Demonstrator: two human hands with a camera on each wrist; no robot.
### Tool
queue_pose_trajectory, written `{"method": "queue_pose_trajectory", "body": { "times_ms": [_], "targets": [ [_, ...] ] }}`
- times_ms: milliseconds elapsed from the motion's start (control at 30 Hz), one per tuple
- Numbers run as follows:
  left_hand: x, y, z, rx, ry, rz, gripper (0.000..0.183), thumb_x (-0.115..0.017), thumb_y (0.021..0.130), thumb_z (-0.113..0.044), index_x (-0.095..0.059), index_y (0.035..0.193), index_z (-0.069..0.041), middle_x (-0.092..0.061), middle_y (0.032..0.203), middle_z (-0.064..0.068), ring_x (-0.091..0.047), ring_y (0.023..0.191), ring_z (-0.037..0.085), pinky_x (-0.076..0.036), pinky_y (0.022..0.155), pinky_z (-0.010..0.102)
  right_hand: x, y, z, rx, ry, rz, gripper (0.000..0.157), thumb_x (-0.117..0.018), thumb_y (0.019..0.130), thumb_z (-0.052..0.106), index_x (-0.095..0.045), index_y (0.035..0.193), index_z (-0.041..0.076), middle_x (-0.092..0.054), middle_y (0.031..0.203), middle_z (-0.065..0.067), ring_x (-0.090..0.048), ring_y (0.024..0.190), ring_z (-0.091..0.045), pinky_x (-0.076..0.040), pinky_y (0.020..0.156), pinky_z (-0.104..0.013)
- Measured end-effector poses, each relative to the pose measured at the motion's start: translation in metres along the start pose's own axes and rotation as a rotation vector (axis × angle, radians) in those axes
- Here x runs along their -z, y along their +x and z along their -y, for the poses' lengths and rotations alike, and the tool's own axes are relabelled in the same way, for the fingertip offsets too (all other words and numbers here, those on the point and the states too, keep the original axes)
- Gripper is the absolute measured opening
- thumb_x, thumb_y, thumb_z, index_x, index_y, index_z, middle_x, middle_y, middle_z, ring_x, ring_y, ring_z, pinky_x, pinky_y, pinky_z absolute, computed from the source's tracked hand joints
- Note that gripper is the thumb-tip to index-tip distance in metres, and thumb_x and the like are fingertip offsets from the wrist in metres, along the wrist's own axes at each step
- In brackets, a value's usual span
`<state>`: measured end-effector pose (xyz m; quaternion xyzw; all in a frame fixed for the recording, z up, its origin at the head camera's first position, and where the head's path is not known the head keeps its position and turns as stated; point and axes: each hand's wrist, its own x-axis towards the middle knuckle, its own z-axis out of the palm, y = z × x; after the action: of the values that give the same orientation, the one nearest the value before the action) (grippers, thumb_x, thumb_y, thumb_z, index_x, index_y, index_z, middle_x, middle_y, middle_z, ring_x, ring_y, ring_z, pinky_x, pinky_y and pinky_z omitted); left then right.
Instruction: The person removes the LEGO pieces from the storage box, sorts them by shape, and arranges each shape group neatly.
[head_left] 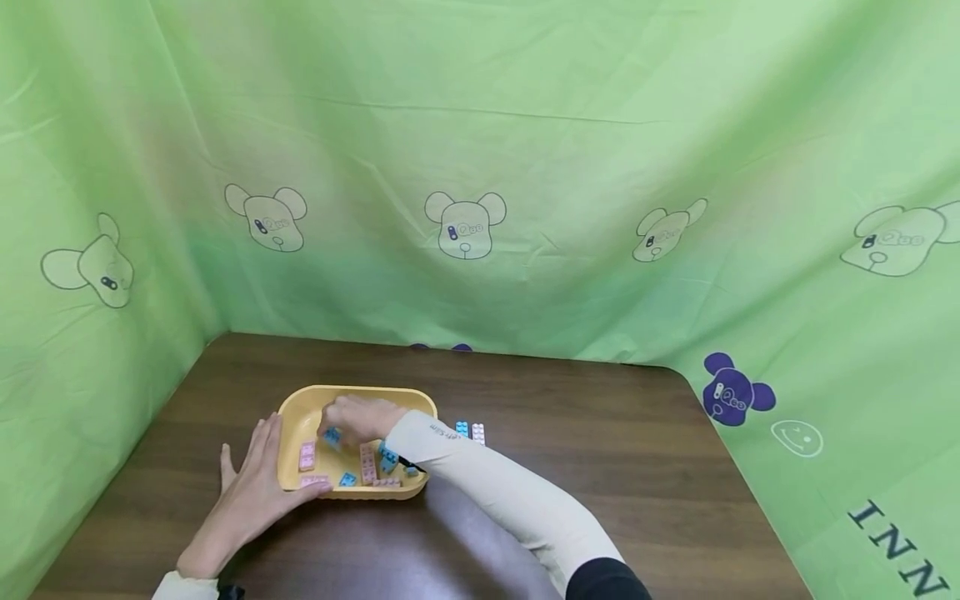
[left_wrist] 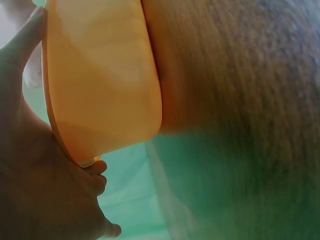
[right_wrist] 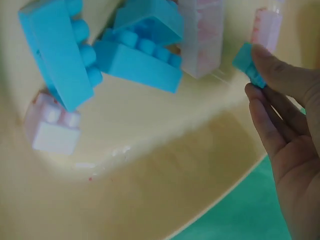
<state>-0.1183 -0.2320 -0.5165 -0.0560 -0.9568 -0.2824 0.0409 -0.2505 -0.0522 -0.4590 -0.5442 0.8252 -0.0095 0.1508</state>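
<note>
A yellow basin (head_left: 300, 408) holds several blue and pink toy building blocks. Inside it, my right hand (head_left: 362, 417) pinches a small blue block (right_wrist: 243, 57) between thumb and fingertips. Just beyond that block, in the right wrist view, lies a pink block (right_wrist: 270, 31). Larger blue blocks (right_wrist: 57, 55) and a pale pink block (right_wrist: 55, 127) sit nearer that camera. My left hand (head_left: 251, 492) rests against the basin's near left corner, its fingers extended along the left side and its thumb along the near rim. The left wrist view shows the basin's outer wall (left_wrist: 105, 75) beside this hand.
To the right of the basin, a blue block (head_left: 462, 428) and a pink block (head_left: 478, 432) stand on the brown wooden table (head_left: 600, 450), partly behind the right sleeve (head_left: 510, 492). A green printed cloth (head_left: 465, 100) surrounds the table's back and sides.
</note>
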Motion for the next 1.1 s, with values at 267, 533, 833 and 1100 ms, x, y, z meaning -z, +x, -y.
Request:
{"method": "queue_pose_trajectory", "body": {
  "times_ms": [267, 533, 833, 1100],
  "targets": [
    [0.000, -0.001, 0.000, -0.003, -0.014, -0.011, 0.134, -0.082, 0.081, -0.066, -0.008, 0.165, 0.007, -0.016, 0.169, 0.034, -0.015, 0.156, 0.053, 0.006, 0.113, 0.084, 0.011, -0.017, -0.005, 0.042, 0.009, -0.067, 0.040, -0.078, 0.099, 0.015, -0.071, 0.136, 0.003, -0.070, 0.134, -0.009, -0.067, 0.119, -0.014, -0.048, 0.097, -0.012],
    [0.001, -0.004, 0.001, -0.002, -0.023, -0.032, 0.135, -0.082, 0.081, -0.066, -0.009, 0.165, 0.008, -0.017, 0.169, 0.035, -0.016, 0.155, 0.054, 0.010, 0.114, 0.081, 0.014, -0.038, -0.015, 0.038, 0.086, -0.123, 0.039, -0.076, 0.099, 0.012, -0.070, 0.136, 0.000, -0.069, 0.134, -0.012, -0.069, 0.117, -0.017, -0.050, 0.097, -0.016],
    [0.000, -0.003, 0.000, -0.001, -0.002, -0.027, 0.135, -0.083, 0.080, -0.066, -0.009, 0.165, 0.009, -0.018, 0.168, 0.035, -0.017, 0.155, 0.055, 0.008, 0.114, 0.082, 0.012, -0.065, -0.021, 0.023, 0.025, -0.194, 0.040, -0.070, 0.104, 0.016, -0.065, 0.140, -0.003, -0.067, 0.140, -0.013, -0.067, 0.126, -0.021, -0.048, 0.108, -0.022],
    [-0.002, -0.002, 0.000, -0.009, -0.010, -0.026, 0.135, -0.082, 0.081, -0.067, -0.007, 0.165, 0.008, -0.016, 0.169, 0.035, -0.016, 0.155, 0.054, 0.010, 0.114, 0.081, 0.006, -0.088, -0.031, 0.000, 0.116, -0.275, 0.035, -0.073, 0.102, 0.011, -0.068, 0.133, -0.006, -0.071, 0.133, -0.015, -0.070, 0.119, -0.024, -0.053, 0.102, -0.024]
  ]
}}
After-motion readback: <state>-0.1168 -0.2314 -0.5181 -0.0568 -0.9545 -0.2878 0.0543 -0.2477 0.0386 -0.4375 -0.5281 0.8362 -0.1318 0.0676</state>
